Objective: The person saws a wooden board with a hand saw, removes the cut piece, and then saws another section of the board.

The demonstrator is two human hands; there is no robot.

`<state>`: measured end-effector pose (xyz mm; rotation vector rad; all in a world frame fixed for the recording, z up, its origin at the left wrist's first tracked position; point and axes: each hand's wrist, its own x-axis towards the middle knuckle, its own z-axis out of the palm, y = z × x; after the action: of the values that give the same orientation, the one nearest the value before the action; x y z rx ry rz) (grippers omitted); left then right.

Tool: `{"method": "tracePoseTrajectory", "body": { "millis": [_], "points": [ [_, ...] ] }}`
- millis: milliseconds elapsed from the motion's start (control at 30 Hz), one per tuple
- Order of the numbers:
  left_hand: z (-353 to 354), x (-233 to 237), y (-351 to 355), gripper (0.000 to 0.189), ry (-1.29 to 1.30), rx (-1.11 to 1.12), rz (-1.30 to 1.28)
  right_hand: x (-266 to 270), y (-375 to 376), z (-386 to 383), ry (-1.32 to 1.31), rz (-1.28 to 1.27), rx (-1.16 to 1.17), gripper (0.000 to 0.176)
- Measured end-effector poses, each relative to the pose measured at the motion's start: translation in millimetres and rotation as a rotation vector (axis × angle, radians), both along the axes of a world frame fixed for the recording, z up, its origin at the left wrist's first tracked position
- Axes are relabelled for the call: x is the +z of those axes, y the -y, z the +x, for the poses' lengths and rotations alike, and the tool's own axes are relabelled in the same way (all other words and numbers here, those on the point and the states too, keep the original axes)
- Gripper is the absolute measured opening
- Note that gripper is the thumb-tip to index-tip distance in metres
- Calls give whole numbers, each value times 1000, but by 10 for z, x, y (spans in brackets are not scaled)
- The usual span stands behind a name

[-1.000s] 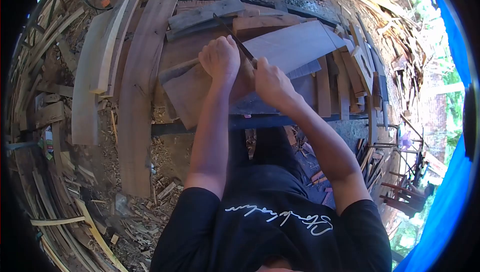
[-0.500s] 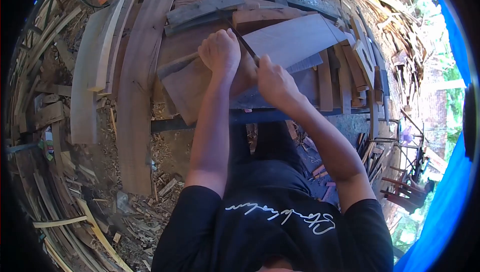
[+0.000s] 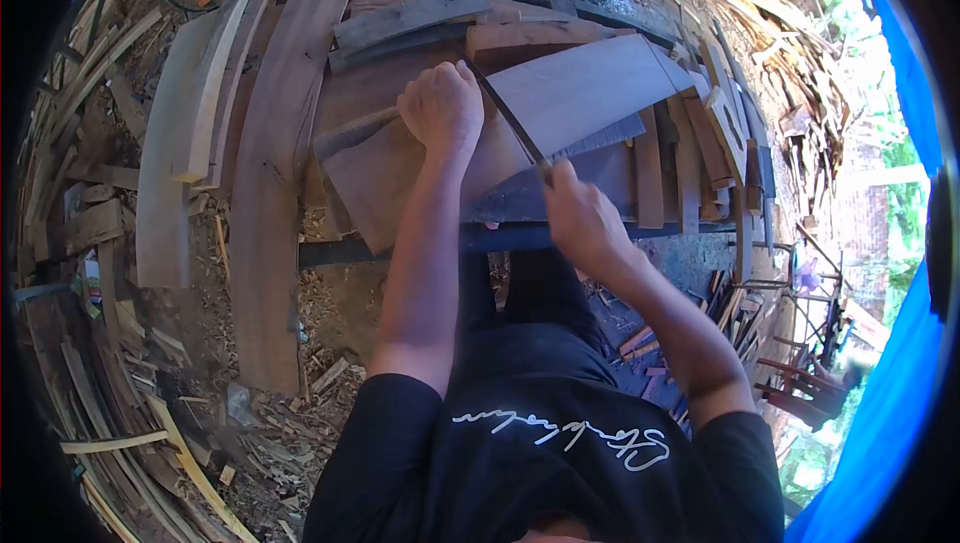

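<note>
A long narrow dark tool, like a file or blade [image 3: 512, 121], slants over the boards, its handle end in my closed right hand [image 3: 580, 211]. My left hand [image 3: 442, 108] is a fist beside the tool's far end; what its fingers hold, if anything, is hidden. Under the left wrist lies a brown board [image 3: 375, 183]. To the right of the tool is a wide pale board [image 3: 585, 83]. A thick reddish block [image 3: 540, 36] lies behind it.
Long planks [image 3: 275, 173] stand at the left, with a curved pale one [image 3: 215, 83] beside them. Short wood pieces [image 3: 688, 153] are stacked at the right. Shavings and scraps [image 3: 320, 313] cover the ground. A blue tarp [image 3: 895, 353] hangs at the far right.
My right hand has moved back toward my body and to the right with the tool, so more of its length shows. My left hand has barely moved.
</note>
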<state>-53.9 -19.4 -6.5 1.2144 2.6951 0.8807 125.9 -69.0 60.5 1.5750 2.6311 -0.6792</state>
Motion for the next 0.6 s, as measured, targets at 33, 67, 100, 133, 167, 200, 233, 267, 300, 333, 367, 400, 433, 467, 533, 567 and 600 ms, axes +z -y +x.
{"method": "tracePoseTrajectory", "body": {
  "millis": [33, 67, 100, 133, 167, 200, 233, 267, 300, 333, 367, 400, 433, 467, 533, 567, 600],
  "points": [
    [-6, -2, 11, 36, -2, -5, -17, 17, 54, 63, 31, -14, -20, 15],
    [-12, -22, 25, 36, 5, -7, -32, 3, 112, 110, 61, -37, -50, 15],
    [-15, -43, 13, 37, -5, -2, -28, -65, 62, 73, 64, -52, -60, 15],
    [-10, -44, -11, 37, -18, 3, -17, -162, -101, -42, 27, -7, -20, 16],
    [5, -38, -11, 37, -21, -7, -24, -229, -217, -134, -10, 38, 20, 17],
    [-1, -25, -6, 37, -8, -10, -28, -254, -276, -208, -16, 33, 16, 17],
    [-16, -18, 6, 37, 3, -10, -31, -267, -325, -291, -11, 49, 30, 17],
    [-23, -15, 16, 37, -3, -11, -33, -263, -343, -339, -4, 68, 43, 17],
    [-18, -21, 19, 37, -7, -10, -27, -219, -264, -275, -5, 67, 41, 17],
    [-13, -22, 7, 38, -5, -7, -16, -141, -124, -135, 1, 31, 5, 16],
    [-9, -24, -5, 38, 2, -2, -11, -82, -24, -24, 9, -4, -26, 15],
    [-6, -29, -6, 38, -3, 0, -5, -56, 30, 41, 16, -2, -18, 15],
    [-15, -45, -5, 38, -11, 2, -3, -42, 76, 96, 27, -15, -27, 14],
    [-18, -62, 12, 38, -10, 1, -11, -46, 122, 135, 35, -36, -46, 14],
    [-8, -49, -7, 37, -21, -1, 4, -218, -118, -61, 5, 8, -6, 14],
    [6, -43, -11, 37, -29, -9, 9, -270, -241, -165, -21, 58, 46, 14],
    [0, -45, -9, 37, -31, -8, 11, -264, -291, -232, -32, 64, 44, 14]
  ]
}}
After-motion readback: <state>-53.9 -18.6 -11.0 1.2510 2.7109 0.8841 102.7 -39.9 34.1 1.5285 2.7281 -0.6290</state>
